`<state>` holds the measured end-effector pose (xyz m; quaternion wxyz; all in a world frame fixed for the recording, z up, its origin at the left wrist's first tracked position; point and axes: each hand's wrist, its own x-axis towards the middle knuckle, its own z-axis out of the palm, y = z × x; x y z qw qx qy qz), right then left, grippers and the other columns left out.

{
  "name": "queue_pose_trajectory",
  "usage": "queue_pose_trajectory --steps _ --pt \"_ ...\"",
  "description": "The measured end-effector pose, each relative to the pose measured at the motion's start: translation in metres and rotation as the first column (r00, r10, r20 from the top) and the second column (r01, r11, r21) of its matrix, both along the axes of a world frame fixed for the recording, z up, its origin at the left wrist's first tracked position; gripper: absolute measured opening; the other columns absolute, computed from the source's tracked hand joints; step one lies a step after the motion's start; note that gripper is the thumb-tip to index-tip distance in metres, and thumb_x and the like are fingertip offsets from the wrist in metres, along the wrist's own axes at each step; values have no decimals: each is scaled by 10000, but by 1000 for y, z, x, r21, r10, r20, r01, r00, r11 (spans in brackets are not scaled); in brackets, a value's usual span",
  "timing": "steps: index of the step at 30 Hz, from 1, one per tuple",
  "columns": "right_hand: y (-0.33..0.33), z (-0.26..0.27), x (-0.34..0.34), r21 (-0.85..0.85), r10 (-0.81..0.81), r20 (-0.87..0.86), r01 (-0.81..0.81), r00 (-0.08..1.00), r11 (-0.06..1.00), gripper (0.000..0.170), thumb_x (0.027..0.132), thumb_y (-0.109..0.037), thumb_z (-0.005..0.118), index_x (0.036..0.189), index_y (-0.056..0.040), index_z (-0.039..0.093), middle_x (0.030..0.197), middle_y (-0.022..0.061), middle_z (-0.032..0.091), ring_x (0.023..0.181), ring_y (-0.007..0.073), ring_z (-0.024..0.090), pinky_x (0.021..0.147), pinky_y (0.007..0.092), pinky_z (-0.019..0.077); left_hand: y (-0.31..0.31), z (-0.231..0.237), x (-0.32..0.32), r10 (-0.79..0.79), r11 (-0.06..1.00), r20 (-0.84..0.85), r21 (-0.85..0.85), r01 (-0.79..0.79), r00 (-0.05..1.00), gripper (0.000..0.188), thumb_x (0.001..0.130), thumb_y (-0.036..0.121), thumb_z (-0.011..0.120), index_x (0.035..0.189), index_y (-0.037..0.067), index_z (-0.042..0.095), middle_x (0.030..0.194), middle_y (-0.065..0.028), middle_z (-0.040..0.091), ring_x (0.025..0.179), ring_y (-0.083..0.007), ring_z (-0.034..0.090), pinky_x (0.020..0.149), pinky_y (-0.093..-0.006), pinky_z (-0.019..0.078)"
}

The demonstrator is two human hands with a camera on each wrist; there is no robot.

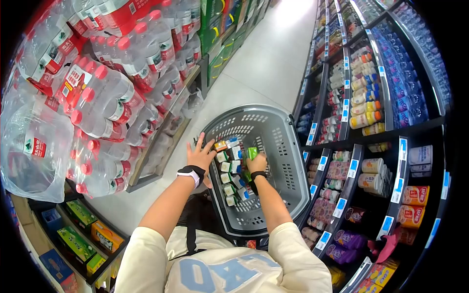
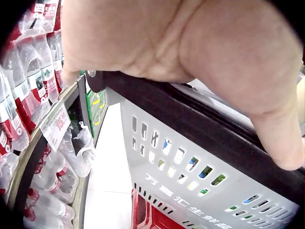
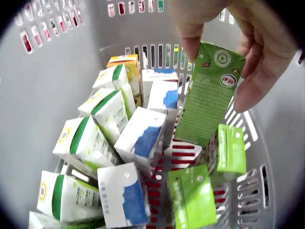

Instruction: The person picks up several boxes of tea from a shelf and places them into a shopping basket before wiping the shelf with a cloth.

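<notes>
My right hand [image 1: 259,162] is inside a grey shopping basket [image 1: 286,151], pinching a green drink carton [image 3: 206,102] between thumb and fingers. The carton stands tilted above the basket floor in the right wrist view. Two more green cartons [image 3: 192,196] are just below it. Beside them, white cartons with blue patches [image 3: 141,136] and white cartons with green stripes [image 3: 82,143] form rough rows. An orange carton [image 3: 127,71] sits at the far end. On the basket's left rim rests my left hand [image 1: 199,159], fingers spread; its palm lies over the dark rim [image 2: 157,102] in the left wrist view.
Shrink-wrapped water bottles [image 1: 110,102] are stacked high on the left. Shelves [image 1: 342,161] of drinks and packets line the right side. A pale tiled aisle [image 1: 249,68] runs ahead. Something red [image 2: 152,214] shows beneath the basket, and boxed goods [image 1: 78,229] fill a lower-left rack.
</notes>
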<state>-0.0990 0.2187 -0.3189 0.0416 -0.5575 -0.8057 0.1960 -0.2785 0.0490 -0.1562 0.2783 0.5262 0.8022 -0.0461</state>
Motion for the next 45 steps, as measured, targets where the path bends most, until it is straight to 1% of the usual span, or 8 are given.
queue_pose_trajectory --steps 12,19,24,27,34,38,43,45 --pt "-42 -42 35 -457 100 237 20 966 889 268 750 -218 652 933 -26 689 972 202 663 904 360 639 819 419 501 -4 -6 -2 -15 996 25 92 13 1000 1042 241 349 906 1208 214 541 1505 -15 226 1418 -360 -32 1035 -699 153" --pt "-51 107 57 -462 -52 -173 -35 984 886 181 756 -127 583 866 -45 701 895 172 677 847 316 650 770 387 505 -6 -28 -10 -139 983 -22 121 140 990 1036 248 514 874 1196 272 534 1504 -75 221 1393 -445 -38 1020 -700 156" --pt "-38 199 137 -174 -86 -604 -26 792 984 323 733 102 440 999 -6 587 770 112 654 795 218 644 715 328 501 -2 -24 -13 -153 986 37 77 149 988 1062 284 517 888 1218 179 510 1509 -107 152 1378 -445 -118 1051 -656 180" --pt "-64 324 186 167 -48 -671 214 740 962 248 768 40 464 964 -9 607 922 163 643 899 300 628 793 350 491 1 -11 -12 -221 975 80 39 219 972 1108 326 669 818 1225 98 513 1483 -206 170 1370 -452 -118 1113 -577 -53" --pt "-83 463 276 891 -165 -412 435 896 134 268 706 -35 637 960 -36 553 1108 169 499 1129 400 425 975 472 352 1 -8 -10 -251 967 46 -26 252 967 1181 371 714 782 1336 135 423 1493 -207 140 1372 -433 -144 1096 -595 -90" --pt "-34 453 324 868 -426 -343 455 837 197 439 705 -147 680 1103 -46 525 1192 195 477 1134 428 420 974 489 361 4 -31 -14 -265 964 -35 -7 265 964 1092 336 555 876 1281 171 487 1510 -149 122 1358 -460 -172 1066 -663 149" --pt "-20 442 333 786 -492 -313 512 812 347 407 693 -192 691 1062 -75 564 1031 135 575 983 331 527 844 463 414 6 -43 -21 -282 959 -58 -28 281 958 1100 350 582 860 1297 174 478 1512 -157 115 1358 -462 -172 1086 -634 138" --pt "-20 440 330 784 -454 -363 530 814 324 350 691 -145 671 1021 -83 571 1011 123 568 968 321 517 833 443 407 1 -46 -28 -339 936 -19 88 339 941 1148 394 772 720 1288 95 471 1430 -252 264 1411 -339 15 1073 -566 -184"
